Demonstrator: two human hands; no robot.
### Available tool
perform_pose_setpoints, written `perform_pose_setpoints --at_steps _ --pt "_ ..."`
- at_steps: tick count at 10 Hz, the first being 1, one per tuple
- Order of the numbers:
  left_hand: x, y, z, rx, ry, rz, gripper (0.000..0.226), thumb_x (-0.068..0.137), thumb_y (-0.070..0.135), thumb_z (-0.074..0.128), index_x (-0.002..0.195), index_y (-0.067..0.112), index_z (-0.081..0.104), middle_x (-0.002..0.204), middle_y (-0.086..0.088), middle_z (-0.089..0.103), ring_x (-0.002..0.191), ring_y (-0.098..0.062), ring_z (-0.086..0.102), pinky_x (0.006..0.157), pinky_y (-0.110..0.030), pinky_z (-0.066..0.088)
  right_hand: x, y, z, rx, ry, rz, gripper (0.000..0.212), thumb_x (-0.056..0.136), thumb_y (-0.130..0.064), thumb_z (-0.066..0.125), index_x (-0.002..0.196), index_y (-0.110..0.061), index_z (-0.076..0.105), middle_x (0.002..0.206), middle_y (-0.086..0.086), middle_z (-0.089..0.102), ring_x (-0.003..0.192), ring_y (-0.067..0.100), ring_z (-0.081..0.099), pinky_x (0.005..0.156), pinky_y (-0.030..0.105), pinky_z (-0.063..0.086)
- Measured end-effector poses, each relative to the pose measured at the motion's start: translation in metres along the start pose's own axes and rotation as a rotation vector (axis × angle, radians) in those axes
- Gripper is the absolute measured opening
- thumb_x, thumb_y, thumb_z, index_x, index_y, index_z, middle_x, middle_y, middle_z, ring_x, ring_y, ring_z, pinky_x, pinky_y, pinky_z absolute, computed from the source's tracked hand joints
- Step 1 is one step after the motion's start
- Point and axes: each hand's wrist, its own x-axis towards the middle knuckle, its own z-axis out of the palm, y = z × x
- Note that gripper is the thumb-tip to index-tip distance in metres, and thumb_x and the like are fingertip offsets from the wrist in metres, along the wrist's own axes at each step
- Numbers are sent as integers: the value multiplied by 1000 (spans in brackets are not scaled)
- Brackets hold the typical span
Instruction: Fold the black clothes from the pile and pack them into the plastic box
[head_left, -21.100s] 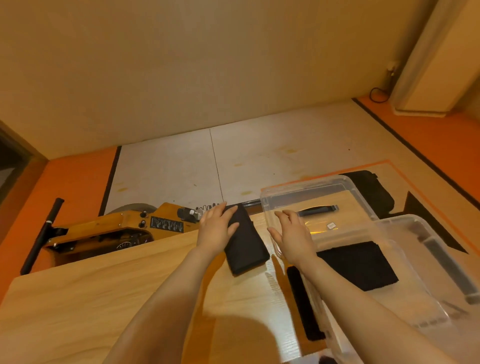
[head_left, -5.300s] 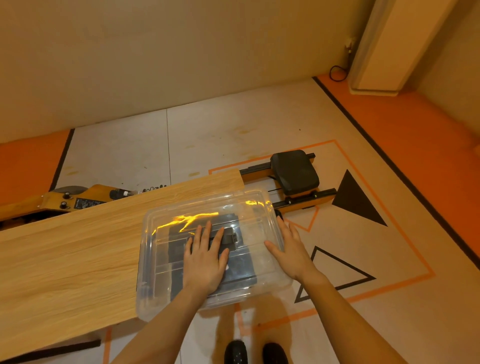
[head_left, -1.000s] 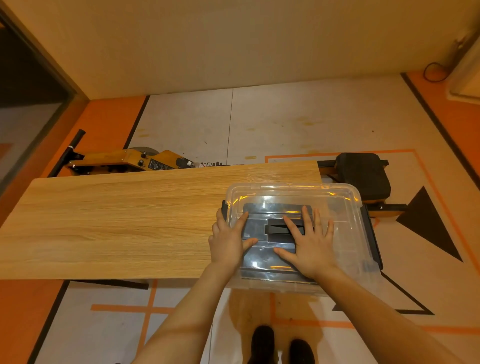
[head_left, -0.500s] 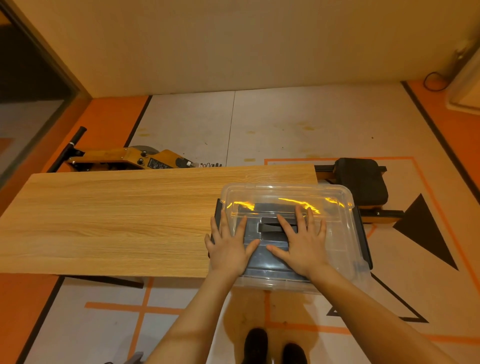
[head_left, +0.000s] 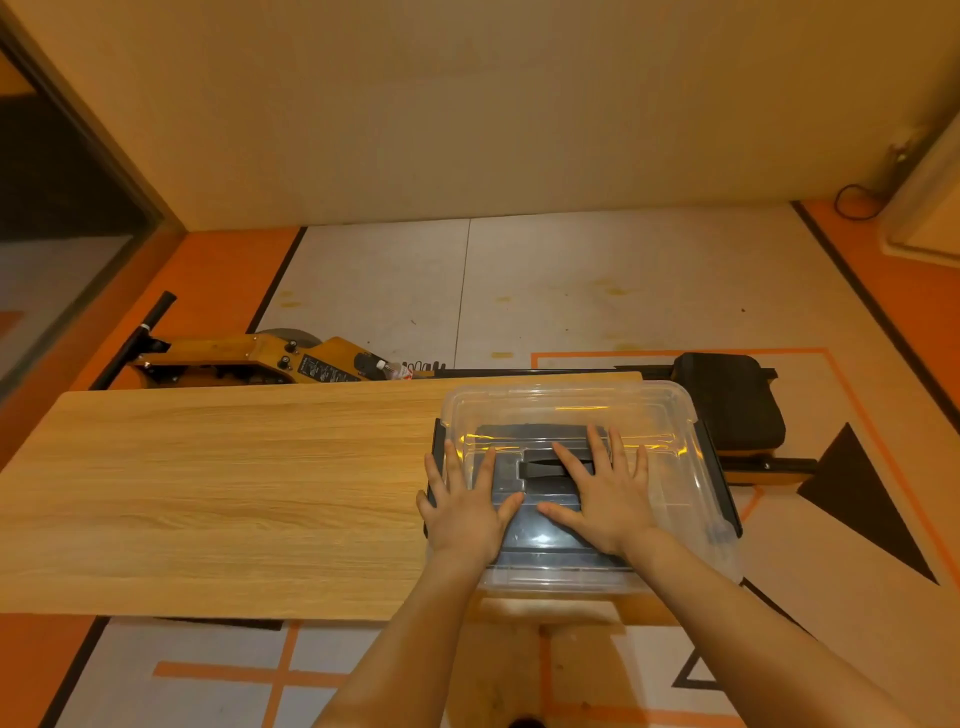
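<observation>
- The wooden table (head_left: 218, 493) runs wide from left to right; its near edge lies just in front of the person, its far edge runs beside a yellow machine (head_left: 244, 361) on the floor; the broad stretch of tabletop to the left of the box offers room for sliding.
- The plastic box (head_left: 670, 415) sits at the right end of the table; its right side reaches the table's right end, and whether it overhangs there I cannot tell; its near wall stands close to the table's near edge.
- A clear lid (head_left: 561, 410) covers the box; a dark handle (head_left: 540, 465) lies in a recess at the lid's middle; dark latches (head_left: 724, 493) run along the short sides.
- The black clothes (head_left: 519, 434) lie folded inside the box, seen as a dark flat shape through the lid, directly beneath both hands.
- The left hand (head_left: 462, 512) lies flat on the lid's left part, fingers straight and spread, its outer fingers by the left latch; it grips nothing.
- The right hand (head_left: 605, 501) lies flat on the lid's centre, fingers straight and spread, covering the right part of the handle; it grips nothing.
- The two thumbs point toward each other, near but apart.
- A black padded seat (head_left: 727, 405) stands on the floor beyond the box's right far corner; orange lines and black triangles mark the floor.
</observation>
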Motion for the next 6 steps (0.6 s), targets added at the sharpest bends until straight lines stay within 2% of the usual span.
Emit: perform_pose_setpoints --at_steps 4,6 --pt "39 -24 -16 -12 -18 13 73 89 74 20 149 45 -8 156 -8 -28 142 -38 -26 115 -58 3 41 -25 -13 -12 -45 7 113 51 -97 -15 151 -46 -9 162 8 -21 146 34 -26 113 62 -11" --pt "46 -36 -35 -2 76 71 68 93 67 27 151 42 2 160 -7 -16 146 -34 -16 117 -53 2 42 -21 -30 26 -123 3 128 41 -100 -15 154 -44 3 164 8 -8 150 32 -10 117 58 0"
